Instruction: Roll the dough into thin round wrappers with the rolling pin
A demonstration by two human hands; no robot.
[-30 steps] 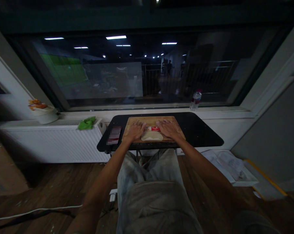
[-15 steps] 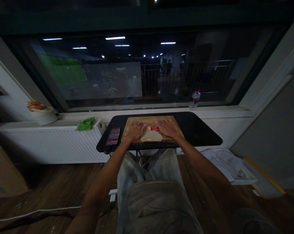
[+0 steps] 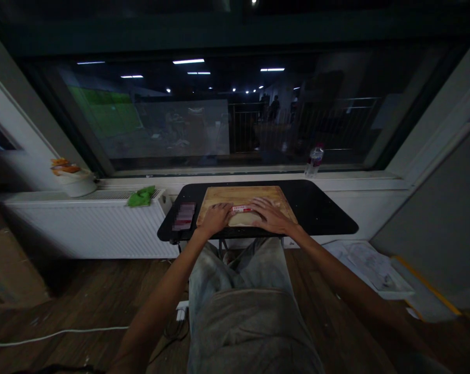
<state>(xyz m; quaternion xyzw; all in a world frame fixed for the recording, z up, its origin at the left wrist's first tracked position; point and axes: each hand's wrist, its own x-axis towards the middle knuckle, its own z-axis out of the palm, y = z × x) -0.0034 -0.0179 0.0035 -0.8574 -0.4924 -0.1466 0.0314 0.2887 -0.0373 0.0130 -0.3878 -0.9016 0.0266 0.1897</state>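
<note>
A wooden cutting board [image 3: 238, 192] lies on the small black table. Across it rests a rolling pin [image 3: 242, 209] with a red and white label around its middle. Both its ends are mostly covered by my hands. My left hand [image 3: 216, 218] is closed over the left end, fingers bent across the top. Over the right end lies my right hand [image 3: 272, 217], its fingers draped over the pin and pointing away from me. Pale flattened dough [image 3: 245, 220] sits under the pin, nearer to me, its side edges partly hidden by the hands.
The black table [image 3: 321, 213] stands against the windowsill. A phone [image 3: 185, 216] lies left of the board. On the sill stands a plastic bottle [image 3: 314, 162]. A green cloth [image 3: 141, 196] and a white tub [image 3: 76, 183] rest on the radiator [image 3: 90, 228]. Papers [image 3: 365, 265] lie at the lower right.
The rolling pin has moved towards me over the dough, its label turned, and both hands moved with it. Less dough shows. The view has shifted slightly.
</note>
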